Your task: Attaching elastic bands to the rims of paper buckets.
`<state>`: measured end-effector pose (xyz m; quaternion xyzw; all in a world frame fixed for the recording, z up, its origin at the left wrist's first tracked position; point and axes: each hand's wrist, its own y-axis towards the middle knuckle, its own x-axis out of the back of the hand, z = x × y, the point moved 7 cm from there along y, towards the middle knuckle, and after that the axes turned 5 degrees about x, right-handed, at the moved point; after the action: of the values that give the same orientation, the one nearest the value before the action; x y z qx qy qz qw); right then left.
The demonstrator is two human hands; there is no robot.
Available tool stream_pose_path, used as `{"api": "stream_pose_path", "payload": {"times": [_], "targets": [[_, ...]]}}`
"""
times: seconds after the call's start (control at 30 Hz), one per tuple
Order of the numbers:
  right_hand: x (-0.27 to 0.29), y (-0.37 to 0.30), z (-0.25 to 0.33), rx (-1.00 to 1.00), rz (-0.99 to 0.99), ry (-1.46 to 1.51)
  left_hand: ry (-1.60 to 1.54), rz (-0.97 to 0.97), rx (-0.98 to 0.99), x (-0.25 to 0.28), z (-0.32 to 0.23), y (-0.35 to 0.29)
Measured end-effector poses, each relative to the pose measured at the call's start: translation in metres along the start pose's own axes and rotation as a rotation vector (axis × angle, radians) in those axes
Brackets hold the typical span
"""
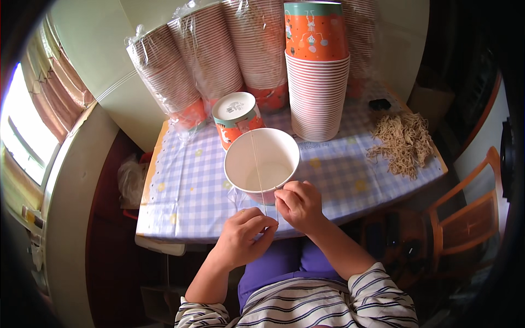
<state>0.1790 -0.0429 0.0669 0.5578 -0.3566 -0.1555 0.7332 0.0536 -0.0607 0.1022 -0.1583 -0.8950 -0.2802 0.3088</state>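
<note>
An open paper bucket (238, 167), white inside, stands near the table's front edge, its mouth toward me. A thin pale string (255, 164) runs across its opening from the far rim to the near side. My left hand (244, 236) is closed in a pinch on the string, just in front of the bucket. Beside the near right rim, my right hand (299, 205) is also closed, its fingertips pinching the string close to the bucket. Right behind stands an upside-down orange and green paper bucket (236, 105), base up.
A tall stack of nested paper buckets (317, 98) rises behind. Several plastic-wrapped stacks (205, 49) line the back. A tangled heap of pale strings (404, 143) lies at the right, near a small black object (379, 104). A checked cloth (186, 208) covers the table; a wooden chair (465, 210) stands right.
</note>
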Motion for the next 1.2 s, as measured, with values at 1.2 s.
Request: {"api": "stream_pose_path", "payload": {"times": [1.2], "targets": [[0.019,0.086,-0.087,0.113,0.281,-0.074,0.265,-0.156,-0.156,0.009,0.017,0.021]]}}
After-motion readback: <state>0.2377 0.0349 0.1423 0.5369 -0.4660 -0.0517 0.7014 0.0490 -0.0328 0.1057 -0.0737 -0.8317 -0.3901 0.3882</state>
